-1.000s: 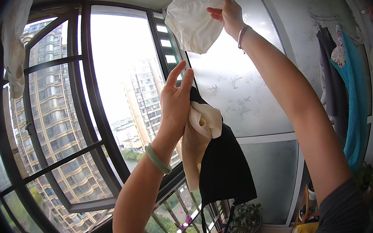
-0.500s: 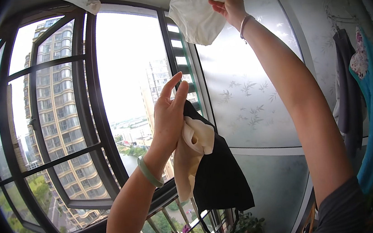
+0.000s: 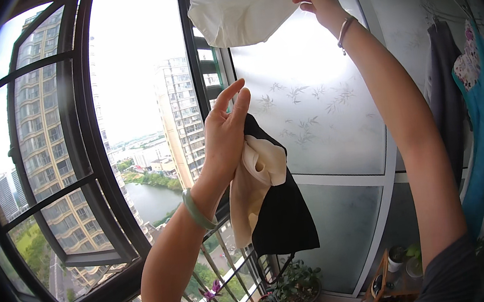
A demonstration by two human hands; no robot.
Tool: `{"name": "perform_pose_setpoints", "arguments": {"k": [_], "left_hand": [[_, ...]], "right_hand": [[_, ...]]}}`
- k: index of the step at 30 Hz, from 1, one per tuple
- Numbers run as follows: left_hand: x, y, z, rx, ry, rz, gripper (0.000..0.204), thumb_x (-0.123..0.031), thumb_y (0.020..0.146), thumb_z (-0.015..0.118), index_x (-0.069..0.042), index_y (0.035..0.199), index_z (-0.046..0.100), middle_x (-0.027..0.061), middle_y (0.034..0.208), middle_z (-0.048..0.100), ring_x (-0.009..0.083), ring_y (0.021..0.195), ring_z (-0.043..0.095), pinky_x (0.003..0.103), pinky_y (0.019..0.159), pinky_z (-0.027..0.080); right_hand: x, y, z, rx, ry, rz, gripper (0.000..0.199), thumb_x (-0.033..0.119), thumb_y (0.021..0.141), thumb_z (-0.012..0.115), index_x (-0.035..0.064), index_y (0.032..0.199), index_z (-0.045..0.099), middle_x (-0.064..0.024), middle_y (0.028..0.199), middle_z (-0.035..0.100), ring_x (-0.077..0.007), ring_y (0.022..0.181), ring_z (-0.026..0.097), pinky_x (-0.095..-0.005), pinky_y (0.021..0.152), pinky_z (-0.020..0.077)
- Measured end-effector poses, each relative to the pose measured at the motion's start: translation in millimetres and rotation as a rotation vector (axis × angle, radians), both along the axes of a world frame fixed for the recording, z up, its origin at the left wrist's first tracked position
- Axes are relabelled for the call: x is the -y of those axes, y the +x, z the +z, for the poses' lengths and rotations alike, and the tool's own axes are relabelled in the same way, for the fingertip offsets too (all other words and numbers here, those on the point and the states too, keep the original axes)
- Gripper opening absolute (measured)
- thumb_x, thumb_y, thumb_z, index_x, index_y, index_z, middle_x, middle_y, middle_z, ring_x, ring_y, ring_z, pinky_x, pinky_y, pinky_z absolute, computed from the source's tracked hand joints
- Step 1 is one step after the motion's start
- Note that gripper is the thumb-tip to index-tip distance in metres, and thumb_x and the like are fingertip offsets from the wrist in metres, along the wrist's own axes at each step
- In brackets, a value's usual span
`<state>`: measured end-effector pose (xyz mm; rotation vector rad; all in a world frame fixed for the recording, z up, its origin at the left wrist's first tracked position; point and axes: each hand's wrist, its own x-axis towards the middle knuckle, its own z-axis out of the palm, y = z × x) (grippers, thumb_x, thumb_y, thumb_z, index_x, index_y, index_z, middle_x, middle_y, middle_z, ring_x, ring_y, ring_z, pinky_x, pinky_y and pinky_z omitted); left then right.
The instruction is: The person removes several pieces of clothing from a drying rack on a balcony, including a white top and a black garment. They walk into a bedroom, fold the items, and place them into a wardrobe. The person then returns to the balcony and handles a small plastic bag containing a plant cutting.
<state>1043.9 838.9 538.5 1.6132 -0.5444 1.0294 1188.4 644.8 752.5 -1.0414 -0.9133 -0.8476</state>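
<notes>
High at the top, my right hand [image 3: 318, 0] pinches the right edge of a pair of white underpants [image 3: 245, 12], which spreads out to the left; its upper edge is cut off by the frame. My left hand [image 3: 225, 132] is raised lower down, nearer the window. Its thumb and index finger stretch upward, while the other fingers, mostly hidden, close on a bunched cream cloth garment [image 3: 263, 160] and a black garment with thin straps [image 3: 284, 217]. Both hang down below the palm.
At left, dark-framed windows [image 3: 84, 138] stand open above a railing [image 3: 229, 252]. Frosted sliding panels [image 3: 309, 120] rise behind the hands. Potted plants [image 3: 297, 284] line the floor. On the right hang a grey garment [image 3: 444, 82] and a turquoise one [image 3: 480, 120].
The white underpants look more spread out, and my right hand has shifted a little up and right. My view has tilted down and turned right. The left hand still holds its garments.
</notes>
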Motion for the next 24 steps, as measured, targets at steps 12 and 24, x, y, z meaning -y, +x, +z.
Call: {"name": "perform_pose_setpoints", "arguments": {"k": [12, 24], "left_hand": [[17, -2, -45, -0.093, -0.105, -0.333, 0.044, -0.038, 0.100, 0.052, -0.006, 0.129, 0.059, 0.0073, 0.116, 0.062, 0.0127, 0.107, 0.056, 0.024, 0.096, 0.041], [67, -83, -148, -0.550, -0.179, -0.754, 0.049, -0.045, 0.099, 0.052, -0.007, 0.127, 0.059, -0.0039, 0.066, 0.046, 0.0022, 0.052, 0.045, 0.019, 0.047, 0.036]], "right_hand": [[19, -81, -211, -0.209, -0.445, 0.076, 0.055, 0.046, 0.095, 0.055, 0.0030, 0.129, 0.053, -0.0134, 0.116, 0.066, -0.0105, 0.071, 0.060, -0.0180, 0.057, 0.0474], [51, -259, -446, -0.756, -0.388, 0.280, 0.046, 0.031, 0.094, 0.063, -0.0012, 0.127, 0.056, -0.0043, 0.110, 0.065, -0.0088, 0.098, 0.060, -0.0236, 0.088, 0.0476]]}}
